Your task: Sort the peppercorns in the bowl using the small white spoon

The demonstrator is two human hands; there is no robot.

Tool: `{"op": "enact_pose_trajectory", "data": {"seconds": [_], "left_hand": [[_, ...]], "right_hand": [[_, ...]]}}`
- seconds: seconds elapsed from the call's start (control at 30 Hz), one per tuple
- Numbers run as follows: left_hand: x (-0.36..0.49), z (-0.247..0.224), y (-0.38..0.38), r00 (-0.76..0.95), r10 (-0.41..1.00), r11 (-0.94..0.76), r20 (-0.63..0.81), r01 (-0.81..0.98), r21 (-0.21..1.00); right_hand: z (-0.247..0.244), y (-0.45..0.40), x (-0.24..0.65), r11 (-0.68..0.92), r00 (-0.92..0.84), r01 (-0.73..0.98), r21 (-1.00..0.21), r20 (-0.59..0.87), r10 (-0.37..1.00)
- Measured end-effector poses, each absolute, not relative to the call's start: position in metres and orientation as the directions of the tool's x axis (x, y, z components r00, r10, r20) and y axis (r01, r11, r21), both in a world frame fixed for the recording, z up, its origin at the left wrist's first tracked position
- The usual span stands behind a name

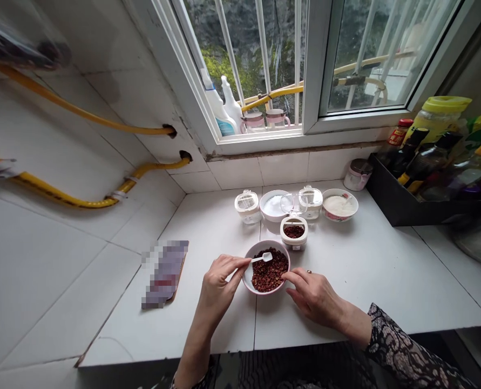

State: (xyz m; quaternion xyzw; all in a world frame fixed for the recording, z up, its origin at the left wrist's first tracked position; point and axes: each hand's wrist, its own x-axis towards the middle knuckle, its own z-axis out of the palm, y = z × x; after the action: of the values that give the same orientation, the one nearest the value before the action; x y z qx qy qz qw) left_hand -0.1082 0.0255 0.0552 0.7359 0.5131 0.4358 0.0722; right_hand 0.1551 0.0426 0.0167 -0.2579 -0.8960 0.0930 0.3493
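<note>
My left hand (223,281) pinches the handle of a small white spoon (266,256). The spoon's scoop is over a white bowl (247,278) with a pink rim. Dark red dried bits that look like Sichuan peppercorns (269,278) lie in the bowl. At the bowl's right rim, my right hand (315,296) has thumb and forefinger closed on the edge. Just behind the bowl stands a small clear jar (299,246) with a cream rim and its lid raised, holding the same dark red bits.
Behind are two more cream-lidded jars (248,209) (311,204), a bowl of white powder (276,206) and a patterned bowl of pale grains (340,205). A blurred phone-like object (167,273) lies left. A black bin of bottles (402,208) stands right, beneath the window.
</note>
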Motion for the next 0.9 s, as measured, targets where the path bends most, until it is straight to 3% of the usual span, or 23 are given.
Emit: {"op": "enact_pose_trajectory", "data": {"seconds": [0.3,0.9], "left_hand": [[-0.088,0.04,0.033,0.143,0.817,-0.479,0.558,0.707,0.52],[-0.099,0.043,0.024,0.008,0.849,-0.415,0.528,0.629,0.657]], "right_hand": [[0.018,0.042,0.155,0.847,-0.62,0.407,-0.343,0.576,0.532],[0.016,0.042,0.155,0.85,-0.623,0.405,-0.336,0.579,0.525]]}}
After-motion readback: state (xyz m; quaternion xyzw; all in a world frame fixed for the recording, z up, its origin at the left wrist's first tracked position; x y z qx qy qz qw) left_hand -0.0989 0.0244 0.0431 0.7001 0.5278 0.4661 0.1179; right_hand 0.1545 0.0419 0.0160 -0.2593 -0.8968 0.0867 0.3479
